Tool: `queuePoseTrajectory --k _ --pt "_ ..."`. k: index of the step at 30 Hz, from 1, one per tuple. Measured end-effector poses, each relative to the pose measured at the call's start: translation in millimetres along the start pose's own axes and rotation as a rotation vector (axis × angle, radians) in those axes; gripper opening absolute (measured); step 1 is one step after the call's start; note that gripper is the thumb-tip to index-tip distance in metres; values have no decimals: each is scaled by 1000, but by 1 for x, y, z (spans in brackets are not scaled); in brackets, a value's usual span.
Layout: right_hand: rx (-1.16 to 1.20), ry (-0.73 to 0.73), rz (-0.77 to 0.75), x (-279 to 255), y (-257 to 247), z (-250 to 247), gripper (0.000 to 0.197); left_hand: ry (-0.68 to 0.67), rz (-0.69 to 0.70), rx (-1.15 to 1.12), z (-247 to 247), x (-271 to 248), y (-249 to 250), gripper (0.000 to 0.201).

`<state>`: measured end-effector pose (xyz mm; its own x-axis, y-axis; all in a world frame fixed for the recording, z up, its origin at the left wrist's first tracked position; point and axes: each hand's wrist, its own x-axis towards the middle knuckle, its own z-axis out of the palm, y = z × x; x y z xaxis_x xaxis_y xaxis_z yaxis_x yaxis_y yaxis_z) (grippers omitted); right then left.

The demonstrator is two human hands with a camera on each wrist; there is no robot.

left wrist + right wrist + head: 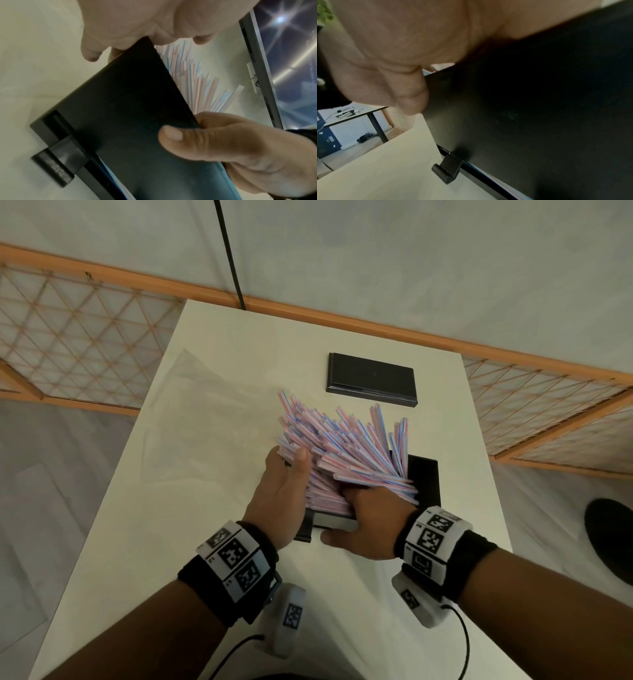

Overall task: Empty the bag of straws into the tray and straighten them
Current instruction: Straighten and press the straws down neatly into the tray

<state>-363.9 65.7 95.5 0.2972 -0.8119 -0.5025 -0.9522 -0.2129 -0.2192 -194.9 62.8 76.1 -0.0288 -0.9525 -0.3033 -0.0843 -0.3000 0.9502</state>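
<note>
White worktop (239,337) centre frame; wood-lattice screens and pale floor behind. Clear empty bag (191,419) flat, left of centre. Black tray (426,477) lower centre, apparently tipped up; second black tray (371,380) above. Striped straws (342,446) fanned in tray, long axes toward upper left, ends uneven. Left hand (286,491) flat against left side of bundle. Right hand (363,522) grasping tray's near edge, thumb beneath.

R hand (399,54) thumb lies against the black tray (530,108) wall, w/ tray's small clip (447,171) touching the white table (376,169).
</note>
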Motion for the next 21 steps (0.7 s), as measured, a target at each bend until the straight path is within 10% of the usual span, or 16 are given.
queuePoseTrajectory --k 3,21 --pt "22 -143 88 6 3 -10 57 46 -29 37 0 1 3 105" --pt "143 -339 85 25 -1 -22 89 129 60 -55 2 6 7 68"
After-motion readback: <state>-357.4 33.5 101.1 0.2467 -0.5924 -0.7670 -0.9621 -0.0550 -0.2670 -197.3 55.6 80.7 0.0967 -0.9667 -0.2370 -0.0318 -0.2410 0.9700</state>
